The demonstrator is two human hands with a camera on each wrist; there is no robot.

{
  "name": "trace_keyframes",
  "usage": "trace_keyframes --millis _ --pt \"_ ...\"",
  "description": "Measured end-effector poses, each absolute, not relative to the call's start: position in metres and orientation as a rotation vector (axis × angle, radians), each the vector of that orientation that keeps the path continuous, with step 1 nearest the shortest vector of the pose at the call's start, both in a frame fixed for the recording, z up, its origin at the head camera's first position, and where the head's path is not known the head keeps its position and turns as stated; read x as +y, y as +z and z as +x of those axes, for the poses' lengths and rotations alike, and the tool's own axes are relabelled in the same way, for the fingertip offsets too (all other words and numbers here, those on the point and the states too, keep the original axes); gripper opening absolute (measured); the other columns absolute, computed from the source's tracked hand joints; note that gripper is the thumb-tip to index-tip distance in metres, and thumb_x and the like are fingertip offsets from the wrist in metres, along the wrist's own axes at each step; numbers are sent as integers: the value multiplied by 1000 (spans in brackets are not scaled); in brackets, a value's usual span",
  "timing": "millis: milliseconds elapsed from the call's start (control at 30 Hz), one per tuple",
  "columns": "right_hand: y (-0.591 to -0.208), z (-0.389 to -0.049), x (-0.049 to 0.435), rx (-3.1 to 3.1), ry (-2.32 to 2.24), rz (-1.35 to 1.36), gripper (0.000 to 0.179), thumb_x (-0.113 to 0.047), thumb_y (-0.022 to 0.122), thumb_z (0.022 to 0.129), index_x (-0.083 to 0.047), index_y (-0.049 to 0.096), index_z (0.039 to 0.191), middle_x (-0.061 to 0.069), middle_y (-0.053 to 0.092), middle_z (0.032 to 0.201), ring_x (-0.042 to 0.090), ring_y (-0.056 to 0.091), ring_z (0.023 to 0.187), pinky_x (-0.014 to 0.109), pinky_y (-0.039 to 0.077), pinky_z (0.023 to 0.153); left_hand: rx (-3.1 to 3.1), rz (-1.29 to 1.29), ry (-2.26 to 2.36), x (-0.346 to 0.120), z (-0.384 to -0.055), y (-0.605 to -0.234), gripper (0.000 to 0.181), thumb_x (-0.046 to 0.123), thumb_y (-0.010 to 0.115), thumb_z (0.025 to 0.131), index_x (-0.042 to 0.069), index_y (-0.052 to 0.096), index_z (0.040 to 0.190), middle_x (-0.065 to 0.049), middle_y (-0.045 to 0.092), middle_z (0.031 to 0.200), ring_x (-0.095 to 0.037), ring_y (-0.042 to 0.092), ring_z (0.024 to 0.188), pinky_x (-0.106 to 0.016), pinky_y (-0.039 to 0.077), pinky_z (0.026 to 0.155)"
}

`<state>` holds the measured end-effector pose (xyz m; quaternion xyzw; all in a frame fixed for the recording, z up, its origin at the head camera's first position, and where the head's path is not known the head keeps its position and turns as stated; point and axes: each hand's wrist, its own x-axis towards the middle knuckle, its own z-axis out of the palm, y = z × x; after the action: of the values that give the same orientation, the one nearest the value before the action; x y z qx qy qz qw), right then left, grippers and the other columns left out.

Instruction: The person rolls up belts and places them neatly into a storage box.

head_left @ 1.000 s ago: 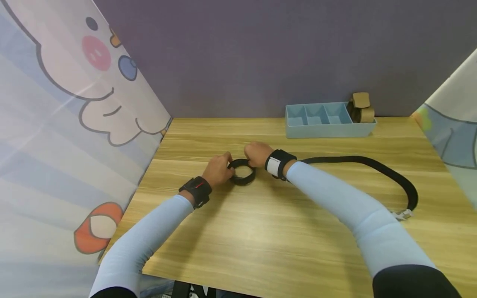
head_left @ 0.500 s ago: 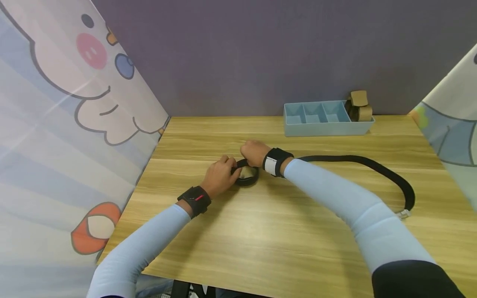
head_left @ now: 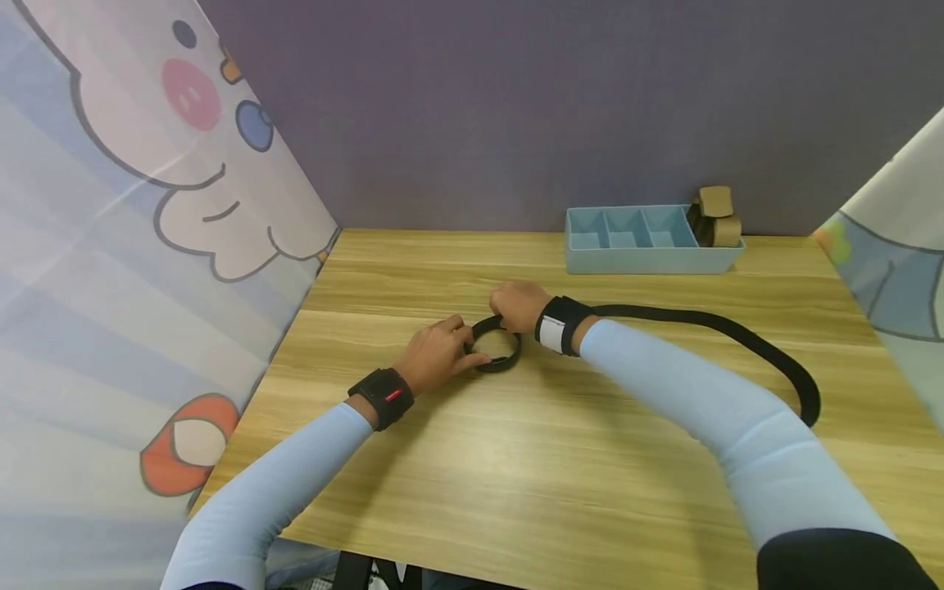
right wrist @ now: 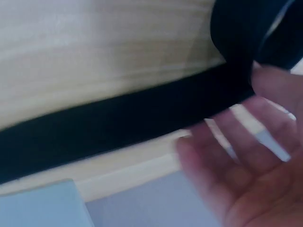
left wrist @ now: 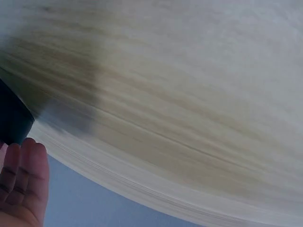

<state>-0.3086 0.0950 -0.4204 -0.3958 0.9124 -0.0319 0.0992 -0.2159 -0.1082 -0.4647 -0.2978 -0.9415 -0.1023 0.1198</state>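
A black belt [head_left: 686, 315] stands on edge, partly wound into a round coil with an open middle; its loose length curves away to the right. My left hand [head_left: 437, 354] holds the coil's left side, the thumb stretched along its front rim. My right hand [head_left: 519, 305] pinches the belt at the coil's upper right, where the strap leaves the roll. In the right wrist view the thumb lies against the coil and the fingers lie along the strap [right wrist: 113, 118]. Fingertips touch the dark belt [left wrist: 13, 116] in the left wrist view. The belt's far end is hidden behind the right sleeve.
A light blue divided box [head_left: 649, 260] stands at the back right of the wooden table [head_left: 472, 467]. Brown strap-like rolls [head_left: 717, 217] sit in its right compartment. A grey wall rises behind, with printed cloths at both sides.
The coil has shifted slightly right with both hands. The left thumb now stretches along its front. The belt's loose length has drawn in a little, and its silver buckle is now out of sight.
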Motion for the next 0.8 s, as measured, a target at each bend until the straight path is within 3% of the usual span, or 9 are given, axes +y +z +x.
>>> trace_keyframes --millis 367,800 --pt "-413 -311 106 2705 41 -940 28 -27 83 84 -7 64 89 6 65 89 22 62 81 42 56 73 -2716 -859 -223 -105 -218 -467 46 55 72 93 9 73 90 -1 62 84 -7 51 62 -20 46 51" --pt "-419 -312 110 2695 -106 -1123 7 -2 74 84 -3 67 82 10 72 84 21 60 73 38 54 68 -2714 -796 -304 -95 -217 -472 46 55 74 92 9 70 87 -1 59 80 -8 49 59 -21 44 49"
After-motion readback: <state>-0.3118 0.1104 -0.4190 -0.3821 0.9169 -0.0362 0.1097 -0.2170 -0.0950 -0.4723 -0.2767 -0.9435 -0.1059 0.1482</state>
